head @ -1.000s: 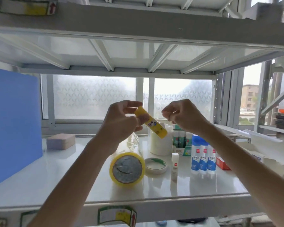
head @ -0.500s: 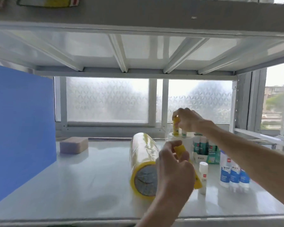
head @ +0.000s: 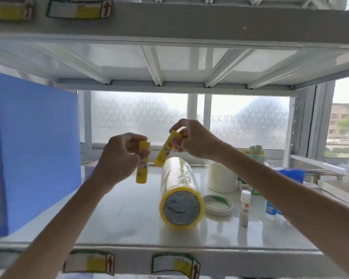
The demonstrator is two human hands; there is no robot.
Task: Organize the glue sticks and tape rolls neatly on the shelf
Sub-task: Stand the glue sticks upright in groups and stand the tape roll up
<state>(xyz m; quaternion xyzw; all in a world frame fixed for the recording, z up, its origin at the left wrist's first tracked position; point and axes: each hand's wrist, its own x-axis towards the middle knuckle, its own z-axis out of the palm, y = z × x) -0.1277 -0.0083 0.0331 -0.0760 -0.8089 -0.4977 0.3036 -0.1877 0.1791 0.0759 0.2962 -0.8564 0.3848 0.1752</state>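
Bare forearms, hands (head: pixel 119 156); no sleeves visible.

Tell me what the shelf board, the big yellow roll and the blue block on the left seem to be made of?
Shelf board: probably painted metal, glossy white; it mirrors the items on it.
Big yellow roll: seemingly stacked clear plastic tape in a shiny film wrap, with a dull grey core at its end.
Blue block: matte and featureless, perhaps foam or plastic board; the picture leaves that open.
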